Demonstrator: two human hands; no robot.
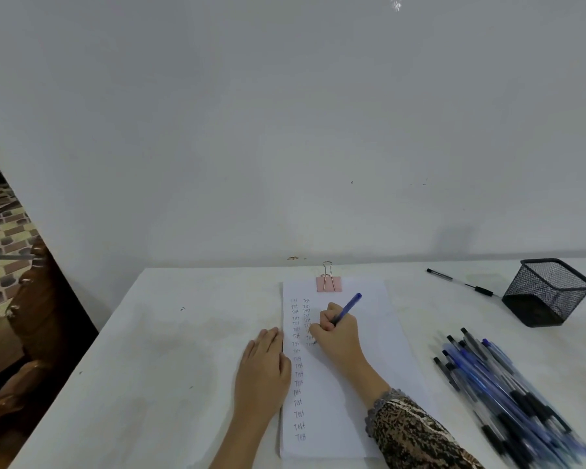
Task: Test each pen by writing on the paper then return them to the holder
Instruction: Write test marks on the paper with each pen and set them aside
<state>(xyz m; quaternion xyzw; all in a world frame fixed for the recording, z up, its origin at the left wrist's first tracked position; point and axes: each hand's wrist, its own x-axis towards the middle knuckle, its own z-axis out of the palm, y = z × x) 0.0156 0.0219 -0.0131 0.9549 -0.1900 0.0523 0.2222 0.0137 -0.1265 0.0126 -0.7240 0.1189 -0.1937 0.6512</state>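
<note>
White counter [190, 350] carries clipped paper [369, 367]; the left hand [263, 370] lies flat, fingers spread, pinning its edge, while the right hand [339, 331] grips a blue pen [347, 308] mid-word. Beyond, the mesh holder [548, 292] appears empty.

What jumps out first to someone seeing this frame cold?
The right hand writing with a blue pen on the clipped paper at centre, which already carries two columns of "Test", while the left hand presses flat on the paper's left edge. Next, the heap of pens at lower right, and the mesh holder behind it, apparently empty.
</note>
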